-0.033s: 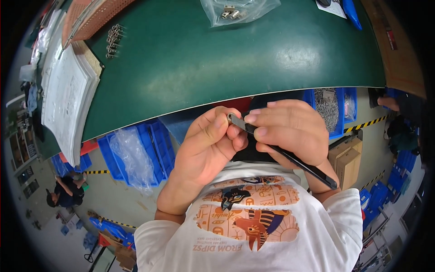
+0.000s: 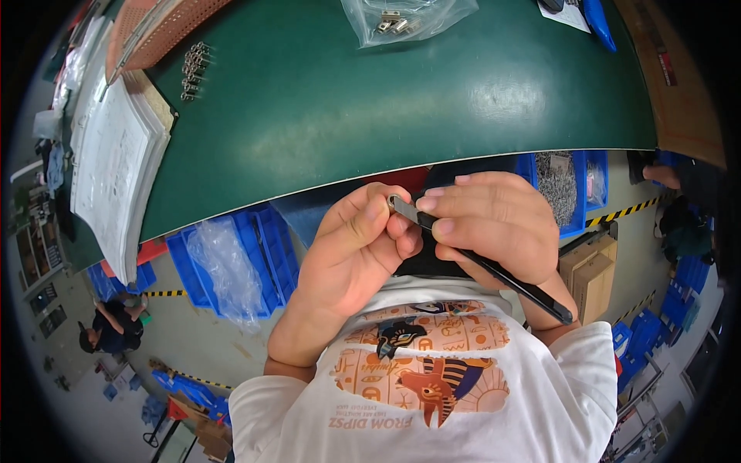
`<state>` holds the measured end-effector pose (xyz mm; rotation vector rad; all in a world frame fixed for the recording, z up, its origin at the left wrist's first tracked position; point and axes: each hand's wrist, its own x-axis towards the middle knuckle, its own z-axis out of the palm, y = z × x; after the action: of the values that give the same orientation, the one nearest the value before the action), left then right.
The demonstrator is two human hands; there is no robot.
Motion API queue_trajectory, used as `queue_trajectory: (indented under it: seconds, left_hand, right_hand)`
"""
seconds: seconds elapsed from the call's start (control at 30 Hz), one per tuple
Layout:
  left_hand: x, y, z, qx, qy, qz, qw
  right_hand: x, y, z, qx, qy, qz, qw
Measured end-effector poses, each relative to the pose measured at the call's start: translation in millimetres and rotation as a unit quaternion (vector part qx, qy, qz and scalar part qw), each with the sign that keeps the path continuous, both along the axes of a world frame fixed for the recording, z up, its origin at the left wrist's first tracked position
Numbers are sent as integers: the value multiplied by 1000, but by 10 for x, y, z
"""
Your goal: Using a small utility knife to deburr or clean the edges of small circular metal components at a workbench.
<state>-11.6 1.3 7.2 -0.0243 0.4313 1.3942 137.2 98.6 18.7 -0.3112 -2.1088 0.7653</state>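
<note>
Green bench (image 2: 340, 112) arcs across 12 o'clock for me, blue bins (image 2: 266, 251) on the floor at 9; near centre, the left hand (image 2: 347, 243) has its fingers pinched on a small metal part (image 2: 391, 200), the right hand's (image 2: 502, 224) clamped around a black tool (image 2: 509, 278) running towards 4; I'd judge it light, stiff, slightly slick, best gripped mid-handle

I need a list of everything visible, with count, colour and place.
Slim tool: one, black, silvery tip, centre
Table: one, green, ahead
Papers: one stack, white, table's left
Perforated container: one, salmon, upper left
Loose metal pieces: several, silvery, table's left
Bag: one, clear, table's far side
Bins: several, blue, both sides
Cartons: at least two, brown, right
Other people: at least two, dark-clothed, both sides
Left hand: one, bare, at tool's tip
Right hand: one, bare, holding tool
</note>
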Motion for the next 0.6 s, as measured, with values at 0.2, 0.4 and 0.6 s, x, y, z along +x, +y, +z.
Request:
queue_trajectory:
  seconds: [0.2, 0.4, 0.6]
  left_hand:
    - [0, 11, 5, -17, 0, 1, 1000]
    - [11, -15, 35, -25, 6, 19, 1000]
    - [-21, -9, 54, -32, 21, 7, 999]
  right_hand:
    - [7, -14, -35, 38, -22, -23, 999]
    - [19, -5, -72, 74, -26, -79, 994]
    - [-6, -11, -12, -4, -9, -14, 1000]
